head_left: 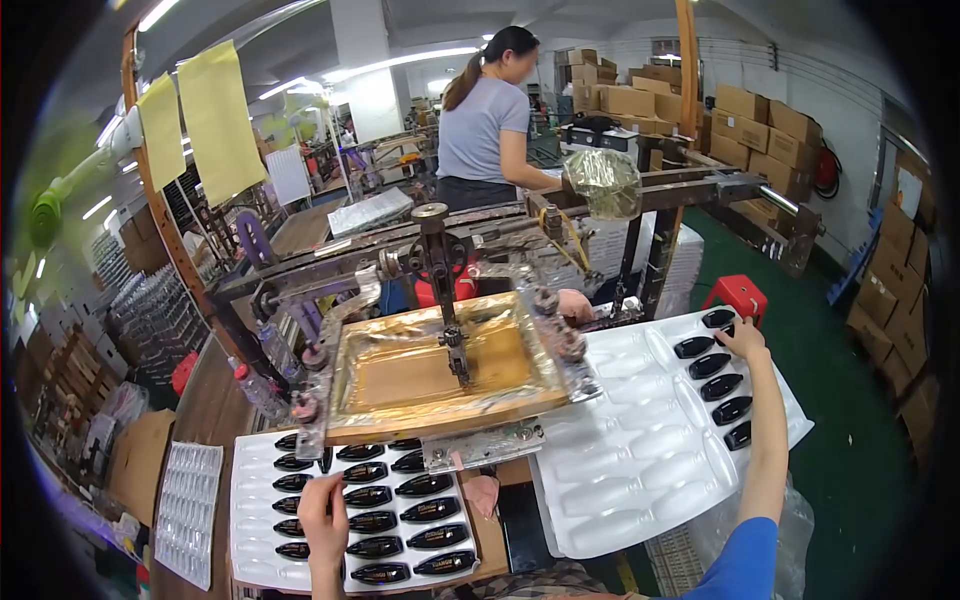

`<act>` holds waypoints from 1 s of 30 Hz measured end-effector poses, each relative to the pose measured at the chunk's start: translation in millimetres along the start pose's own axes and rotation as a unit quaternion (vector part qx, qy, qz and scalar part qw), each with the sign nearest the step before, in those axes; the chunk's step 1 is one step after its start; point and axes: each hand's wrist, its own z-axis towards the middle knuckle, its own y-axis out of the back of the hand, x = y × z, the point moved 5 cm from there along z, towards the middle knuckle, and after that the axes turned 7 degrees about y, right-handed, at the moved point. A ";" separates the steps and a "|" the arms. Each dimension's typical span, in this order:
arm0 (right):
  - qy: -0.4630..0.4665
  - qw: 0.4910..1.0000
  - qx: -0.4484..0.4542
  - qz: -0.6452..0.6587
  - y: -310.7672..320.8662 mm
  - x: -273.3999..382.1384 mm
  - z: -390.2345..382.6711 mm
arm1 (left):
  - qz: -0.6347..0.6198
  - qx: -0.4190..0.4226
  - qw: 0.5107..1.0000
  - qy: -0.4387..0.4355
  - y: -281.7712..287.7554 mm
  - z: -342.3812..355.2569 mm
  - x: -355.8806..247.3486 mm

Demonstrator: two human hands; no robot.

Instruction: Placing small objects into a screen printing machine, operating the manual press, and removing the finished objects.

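Note:
My left hand (pixel 323 515) is above the left white tray (pixel 258 562), its fingers closed around a small black glossy piece (pixel 325 460) that stands upright. Rows of black bottle-shaped pieces (pixel 370 497) with gold printing lie in that tray. Over to the right, my right hand (pixel 744 341) is at the far end of the right white moulded tray (pixel 600 470), its fingers bent together at a black bottle-shaped piece (pixel 718 318). Below that hand, a column of similar black pieces (pixel 721 387) lies along the tray's right side. The tray's other hollows hold nothing.
Between the trays stands a screen-printing press with a gold-smeared frame (pixel 440 365) and metal arms. A bottle with a red cap (pixel 255 385) is left of it. Behind works another person (pixel 485 130). A red stool (pixel 738 298) and cardboard boxes (pixel 755 130) stand at right.

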 end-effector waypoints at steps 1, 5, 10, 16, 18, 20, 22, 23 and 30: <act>0.006 1.000 0.000 0.001 -1.6 1.2 -0.2 | -0.005 -0.005 1.000 -0.018 -4.2 8.3 -9.5; 0.045 0.994 -0.068 0.067 -12.7 -19.3 8.1 | -0.043 -0.024 0.998 -0.048 -38.2 36.1 -30.0; 0.166 0.925 -0.255 0.229 30.2 41.3 -28.8 | -0.041 0.141 0.989 0.037 -121.9 68.9 -8.3; 0.259 0.855 -0.029 0.449 40.9 169.3 -112.3 | -0.146 0.146 0.978 -0.005 -185.8 95.4 39.1; 0.322 0.836 0.036 0.442 57.7 221.0 -142.7 | -0.234 0.160 0.958 0.044 -198.3 97.1 63.8; 0.365 0.830 0.039 0.421 50.7 247.2 -154.6 | -0.323 0.179 0.925 0.085 -218.2 108.3 83.7; 0.380 0.827 0.069 0.408 43.7 275.5 -160.6 | -0.408 0.195 0.883 0.125 -237.4 108.7 100.5; 0.393 0.824 0.095 0.397 41.2 289.2 -164.2 | -0.449 0.204 0.858 0.144 -247.1 122.2 107.8; 0.509 0.807 0.014 0.300 27.6 379.2 -186.5 | -0.653 0.219 0.679 0.255 -213.0 86.8 145.0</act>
